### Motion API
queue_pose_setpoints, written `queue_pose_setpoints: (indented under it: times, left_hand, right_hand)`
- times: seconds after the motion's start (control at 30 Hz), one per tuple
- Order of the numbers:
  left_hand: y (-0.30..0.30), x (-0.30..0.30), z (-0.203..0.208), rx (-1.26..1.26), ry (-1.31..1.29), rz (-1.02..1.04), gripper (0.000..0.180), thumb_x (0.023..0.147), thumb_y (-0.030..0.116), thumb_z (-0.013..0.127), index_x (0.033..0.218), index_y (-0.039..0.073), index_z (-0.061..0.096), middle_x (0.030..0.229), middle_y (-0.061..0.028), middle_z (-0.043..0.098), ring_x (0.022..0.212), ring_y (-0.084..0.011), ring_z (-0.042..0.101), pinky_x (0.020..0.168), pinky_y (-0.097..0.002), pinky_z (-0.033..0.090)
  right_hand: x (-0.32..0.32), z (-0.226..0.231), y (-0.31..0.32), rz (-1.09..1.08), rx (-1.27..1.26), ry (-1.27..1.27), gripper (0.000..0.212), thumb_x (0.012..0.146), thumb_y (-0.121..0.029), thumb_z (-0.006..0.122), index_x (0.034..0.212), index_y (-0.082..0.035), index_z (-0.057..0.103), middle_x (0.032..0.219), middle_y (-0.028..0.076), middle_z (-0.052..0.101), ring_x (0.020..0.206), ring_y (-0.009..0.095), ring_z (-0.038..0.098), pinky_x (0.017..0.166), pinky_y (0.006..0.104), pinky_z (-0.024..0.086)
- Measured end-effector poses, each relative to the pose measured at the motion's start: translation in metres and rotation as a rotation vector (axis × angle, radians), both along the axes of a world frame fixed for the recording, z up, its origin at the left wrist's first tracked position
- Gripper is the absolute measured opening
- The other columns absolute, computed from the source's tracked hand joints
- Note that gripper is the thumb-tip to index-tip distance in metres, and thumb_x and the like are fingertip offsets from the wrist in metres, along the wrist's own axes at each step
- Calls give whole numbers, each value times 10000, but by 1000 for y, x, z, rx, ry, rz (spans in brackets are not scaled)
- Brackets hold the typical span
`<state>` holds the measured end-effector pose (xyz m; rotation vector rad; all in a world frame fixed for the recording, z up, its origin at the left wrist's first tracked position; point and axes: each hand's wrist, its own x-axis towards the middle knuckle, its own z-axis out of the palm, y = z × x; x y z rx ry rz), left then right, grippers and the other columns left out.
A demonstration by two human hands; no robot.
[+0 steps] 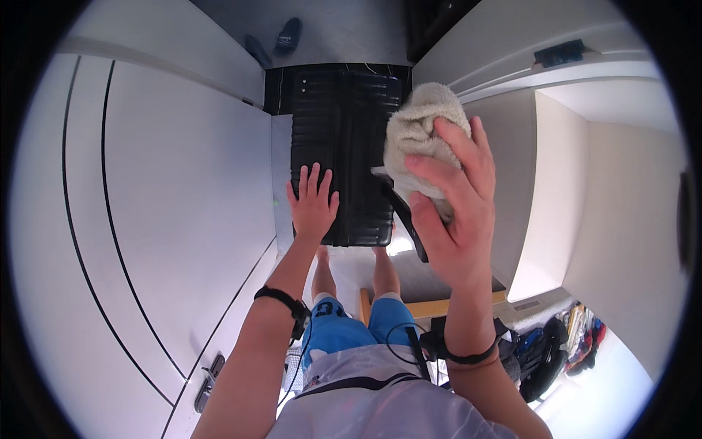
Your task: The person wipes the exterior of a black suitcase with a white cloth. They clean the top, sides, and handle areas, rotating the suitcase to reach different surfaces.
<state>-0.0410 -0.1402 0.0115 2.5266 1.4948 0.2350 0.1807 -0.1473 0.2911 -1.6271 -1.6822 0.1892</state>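
A black ribbed hard-shell suitcase (pixel 351 146) lies in front of my legs. My left hand (pixel 314 205) rests flat on its near left part, fingers spread and holding nothing. Raised over the right side of the suitcase, my right hand (pixel 461 205) grips a bunched cream towel (pixel 424 132), with the fingers curled over the cloth. Below the towel, a black bar (pixel 406 219) slants down along the suitcase's right edge; it looks like a handle, but its upper end is hidden.
White panelled doors (pixel 168 168) with a dark handle (pixel 210 383) stand on the left. At the right is an open white cabinet (pixel 556 197). Dark slippers (pixel 288 36) lie on the floor beyond the suitcase. Clothes (pixel 559 344) are heaped at the lower right.
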Motion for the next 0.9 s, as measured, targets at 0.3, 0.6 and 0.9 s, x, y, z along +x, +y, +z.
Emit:
queue_pose_setpoints:
  times: [0.3, 0.6, 0.9]
  left_hand:
    - [-23, 60, 11, -105, -201, -268, 622, 850, 480, 700, 1409, 232, 584, 1558, 34, 458, 1522, -246, 297, 1130, -816, 121]
    - [-22, 66, -6, 54, 6, -310, 576, 824, 496, 694, 1369, 326, 624, 1551, 89, 450, 1516, -248, 278, 1136, -807, 158]
    - [-28, 62, -20, -226, -169, -263, 550, 828, 490, 693, 1352, 336, 628, 1499, 79, 463, 1518, -248, 262, 1142, -809, 125]
  right_hand:
    - [12, -4, -3, 101, -74, 3, 335, 955, -370, 615, 1208, -169, 704, 1446, 69, 565, 1422, 465, 416, 1019, 479, 329]
    - [35, -62, 63, 76, 82, 784, 483, 1073, -436, 463, 1238, -26, 658, 1205, 145, 650, 1114, 250, 621, 917, 318, 471]
    - [34, -179, 70, -42, 32, 1304, 628, 1136, -439, 302, 974, 17, 702, 906, 47, 689, 850, 135, 606, 824, 293, 478]
